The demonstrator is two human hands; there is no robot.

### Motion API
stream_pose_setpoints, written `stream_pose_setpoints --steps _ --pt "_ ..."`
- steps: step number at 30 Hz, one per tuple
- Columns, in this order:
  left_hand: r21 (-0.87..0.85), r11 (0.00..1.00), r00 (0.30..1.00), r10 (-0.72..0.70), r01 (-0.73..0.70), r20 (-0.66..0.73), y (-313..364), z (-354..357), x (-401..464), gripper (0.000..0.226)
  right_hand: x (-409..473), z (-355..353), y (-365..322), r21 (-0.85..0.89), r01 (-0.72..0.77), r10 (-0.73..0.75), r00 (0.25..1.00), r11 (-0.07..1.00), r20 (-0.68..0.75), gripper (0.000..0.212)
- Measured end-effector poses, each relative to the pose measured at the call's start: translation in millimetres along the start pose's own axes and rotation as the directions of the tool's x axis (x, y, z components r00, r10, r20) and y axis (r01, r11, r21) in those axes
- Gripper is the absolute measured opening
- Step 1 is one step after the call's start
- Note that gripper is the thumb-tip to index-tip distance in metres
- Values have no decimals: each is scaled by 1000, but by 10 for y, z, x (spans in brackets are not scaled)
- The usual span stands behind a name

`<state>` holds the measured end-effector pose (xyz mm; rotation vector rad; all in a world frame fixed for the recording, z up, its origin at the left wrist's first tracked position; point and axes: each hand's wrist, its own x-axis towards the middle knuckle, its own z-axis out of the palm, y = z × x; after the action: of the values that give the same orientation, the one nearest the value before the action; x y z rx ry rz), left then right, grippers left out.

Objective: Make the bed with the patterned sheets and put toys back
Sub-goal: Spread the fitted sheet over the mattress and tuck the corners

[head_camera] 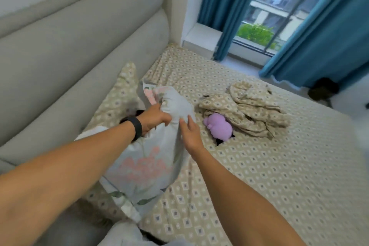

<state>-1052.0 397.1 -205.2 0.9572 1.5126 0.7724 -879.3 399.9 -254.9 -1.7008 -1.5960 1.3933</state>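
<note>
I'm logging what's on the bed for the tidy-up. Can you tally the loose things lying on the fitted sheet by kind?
Floral pillow: 1, the pale blue and pink pillow, gripped by the left hand and touched by the right hand.
Crumpled patterned cloth: 1, the beige heap.
Plush toy: 1, the purple toy, partly under that heap.
Total: 3

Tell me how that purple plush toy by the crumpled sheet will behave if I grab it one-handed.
The purple plush toy looks soft and rounded, so it will probably squash under the fingers rather than slip. It seems small and likely light. One edge sits against the crumpled sheet, so the fabric may drag along slightly when lifted.
</note>
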Motion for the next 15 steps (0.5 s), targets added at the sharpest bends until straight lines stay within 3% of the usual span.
stream_pose_setpoints --steps 3,6,9,13,15 --pt "-96 993 997 65 -61 37 349 598 -8 57 -150 -595 105 -84 58 -74 978 995 -195 68" --pt "-217 971 985 126 -99 115 565 1346 -56 59 -291 -1203 369 -135 89 -130 933 987 -336 62" --pt "-311 945 972 164 -105 169 780 2150 -85 69 -475 -1912 634 -166 94 -167 846 982 -506 56" --pt "-356 921 948 240 -155 208 1196 2944 -44 53 -684 -2708 876 -280 110 -278 675 954 -684 58" --pt "-257 955 961 202 -150 187 1205 3129 69 33 -628 -3017 1073 -352 23 -252 742 936 -621 61"
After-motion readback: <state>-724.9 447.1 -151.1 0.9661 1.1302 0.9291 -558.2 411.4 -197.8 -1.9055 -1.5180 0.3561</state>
